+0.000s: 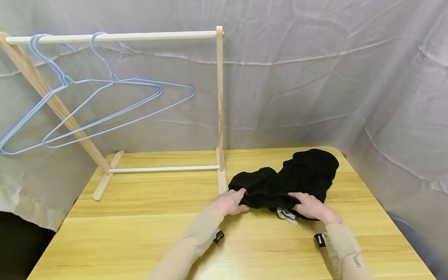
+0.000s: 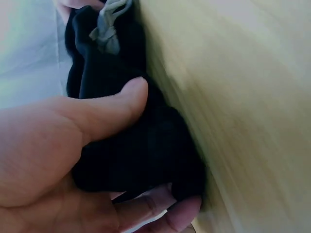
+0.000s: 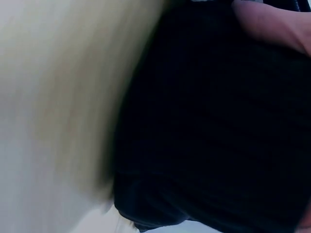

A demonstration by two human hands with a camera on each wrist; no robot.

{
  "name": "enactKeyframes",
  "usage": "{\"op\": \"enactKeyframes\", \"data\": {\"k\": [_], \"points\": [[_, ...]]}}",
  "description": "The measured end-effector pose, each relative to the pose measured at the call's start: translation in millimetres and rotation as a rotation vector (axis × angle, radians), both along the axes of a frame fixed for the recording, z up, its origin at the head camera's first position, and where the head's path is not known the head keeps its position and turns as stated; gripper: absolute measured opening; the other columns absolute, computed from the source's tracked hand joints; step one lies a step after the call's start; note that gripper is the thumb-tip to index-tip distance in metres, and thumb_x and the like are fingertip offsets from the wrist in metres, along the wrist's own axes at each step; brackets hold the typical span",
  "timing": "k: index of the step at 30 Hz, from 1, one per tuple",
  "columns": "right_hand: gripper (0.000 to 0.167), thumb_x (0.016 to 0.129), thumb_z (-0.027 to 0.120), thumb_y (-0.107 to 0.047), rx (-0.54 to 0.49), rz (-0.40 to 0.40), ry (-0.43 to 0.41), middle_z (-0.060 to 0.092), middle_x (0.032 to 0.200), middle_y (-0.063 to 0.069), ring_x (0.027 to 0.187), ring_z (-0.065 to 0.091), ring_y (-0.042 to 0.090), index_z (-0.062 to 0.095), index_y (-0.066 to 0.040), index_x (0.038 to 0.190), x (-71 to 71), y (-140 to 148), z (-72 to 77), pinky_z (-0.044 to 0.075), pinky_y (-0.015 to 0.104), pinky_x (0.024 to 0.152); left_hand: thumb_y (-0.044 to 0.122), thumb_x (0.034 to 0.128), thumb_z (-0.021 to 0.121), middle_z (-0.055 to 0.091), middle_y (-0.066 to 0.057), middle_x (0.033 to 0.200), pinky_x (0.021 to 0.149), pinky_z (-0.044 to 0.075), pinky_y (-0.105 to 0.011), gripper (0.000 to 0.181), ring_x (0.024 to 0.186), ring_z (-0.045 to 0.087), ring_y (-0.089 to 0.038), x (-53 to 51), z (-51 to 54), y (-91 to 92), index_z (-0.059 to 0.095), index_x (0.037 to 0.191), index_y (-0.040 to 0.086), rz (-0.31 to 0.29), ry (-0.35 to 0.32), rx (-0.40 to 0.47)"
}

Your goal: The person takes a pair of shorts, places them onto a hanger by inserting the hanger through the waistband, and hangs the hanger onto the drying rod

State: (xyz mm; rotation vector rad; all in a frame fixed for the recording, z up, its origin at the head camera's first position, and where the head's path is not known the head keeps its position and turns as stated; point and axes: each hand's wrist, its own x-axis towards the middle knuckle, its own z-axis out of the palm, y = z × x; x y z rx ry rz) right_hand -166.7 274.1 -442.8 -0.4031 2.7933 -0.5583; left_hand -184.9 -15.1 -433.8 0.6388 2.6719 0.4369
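A bunched black cloth lies on the right part of the wooden table. At its left end my left hand grips the near edge; the left wrist view shows the thumb over the cloth and fingers curled beneath. My right hand holds the near edge further right, thumb in front; in the right wrist view the cloth hides most of that hand. A grey and white piece, perhaps a drawstring or label, hangs out below the cloth between the hands.
A wooden rack stands at the back left, with several light blue wire hangers on its top rail. Grey fabric hangs behind the table and along its sides.
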Motion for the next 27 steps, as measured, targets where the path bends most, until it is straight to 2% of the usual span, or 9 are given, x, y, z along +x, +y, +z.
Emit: {"op": "enactKeyframes", "data": {"k": [5,9,13,15,17,19,22,24,27], "points": [[0.05,0.088,0.061,-0.011,-0.005,0.011,-0.011,0.061,0.133,0.029,0.123,0.056,0.051,0.058,0.005,0.134,3.9,-5,1.2,0.046,0.062,0.098,0.032,0.101,0.061,0.062,-0.016,0.139,0.106,0.049,-0.044,0.05,0.128,0.06,-0.033,8.2,-4.0,-11.6,0.052,0.143,0.007,-0.011,0.004,0.041],[0.046,0.091,0.065,-0.017,-0.055,0.07,0.01,0.065,0.129,0.025,0.122,0.059,0.047,0.062,0.005,0.13,6.3,-9,1.2,0.048,0.058,0.099,0.027,0.1022,0.059,0.064,-0.016,0.137,0.109,0.047,-0.044,0.044,0.128,0.059,-0.034,16.4,-9.4,-24.0,0.055,0.14,0.004,-0.017,0.037,0.102],[0.032,0.092,0.07,-0.023,-0.156,0.167,0.045,0.071,0.113,0.009,0.104,0.065,0.023,0.069,-0.005,0.118,4.9,-10,3.4,0.053,0.039,0.091,0.022,0.1013,0.06,0.068,-0.017,0.129,0.104,0.05,-0.046,0.036,0.121,0.063,-0.034,21.8,-14.2,-39.1,0.062,0.131,0.002,-0.008,0.033,0.224],[0.028,0.091,0.072,-0.023,-0.209,0.213,0.062,0.071,0.108,0.003,0.097,0.061,0.01,0.07,-0.011,0.116,4.4,-9,6.2,0.051,0.03,0.086,0.02,0.1006,0.061,0.069,-0.018,0.126,0.102,0.05,-0.048,0.033,0.12,0.064,-0.035,24.0,-15.4,-48.1,0.064,0.127,0.001,-0.01,0.005,0.295],[0.027,0.091,0.073,-0.022,-0.256,0.246,0.067,0.071,0.108,-0.001,0.094,0.057,0.004,0.069,-0.015,0.117,5.8,-9,11.2,0.049,0.024,0.084,0.019,0.0999,0.062,0.069,-0.018,0.124,0.103,0.05,-0.05,0.031,0.121,0.063,-0.036,26.1,-14.7,-58.7,0.064,0.125,0.0,-0.025,-0.037,0.348],[0.032,0.09,0.074,-0.021,-0.299,0.277,0.085,0.071,0.113,-0.002,0.098,0.058,0.0,0.068,-0.019,0.121,8.4,-8,17.3,0.049,0.022,0.086,0.02,0.0998,0.062,0.07,-0.018,0.119,0.102,0.05,-0.051,0.028,0.118,0.064,-0.036,28.8,-11.2,-70.8,0.066,0.12,0.0,-0.049,-0.079,0.37],[0.032,0.09,0.074,-0.016,-0.413,0.314,0.117,0.072,0.115,-0.004,0.102,0.061,-0.001,0.07,-0.022,0.121,13.7,-6,28.1,0.05,0.02,0.088,0.023,0.099,0.064,0.069,-0.018,0.121,0.105,0.047,-0.053,0.032,0.121,0.062,-0.038,34.0,0.6,-90.9,0.065,0.12,-0.001,-0.065,-0.131,0.369],[0.03,0.09,0.074,-0.009,-0.519,0.324,0.144,0.073,0.114,-0.003,0.104,0.064,0.001,0.072,-0.021,0.117,16.7,-5,35.7,0.051,0.019,0.088,0.024,0.0985,0.065,0.067,-0.02,0.126,0.107,0.045,-0.056,0.038,0.125,0.059,-0.041,38.6,11.7,-103.8,0.063,0.124,-0.003,-0.032,-0.168,0.369],[0.028,0.089,0.072,0.0,-0.648,0.314,0.198,0.074,0.11,-0.001,0.104,0.065,0.004,0.074,-0.017,0.111,18.6,-6,45.2,0.051,0.017,0.087,0.029,0.0973,0.066,0.065,-0.021,0.13,0.108,0.043,-0.058,0.044,0.128,0.056,-0.042,44.4,25.2,-118.6,0.061,0.128,-0.003,0.017,-0.183,0.384]]}}
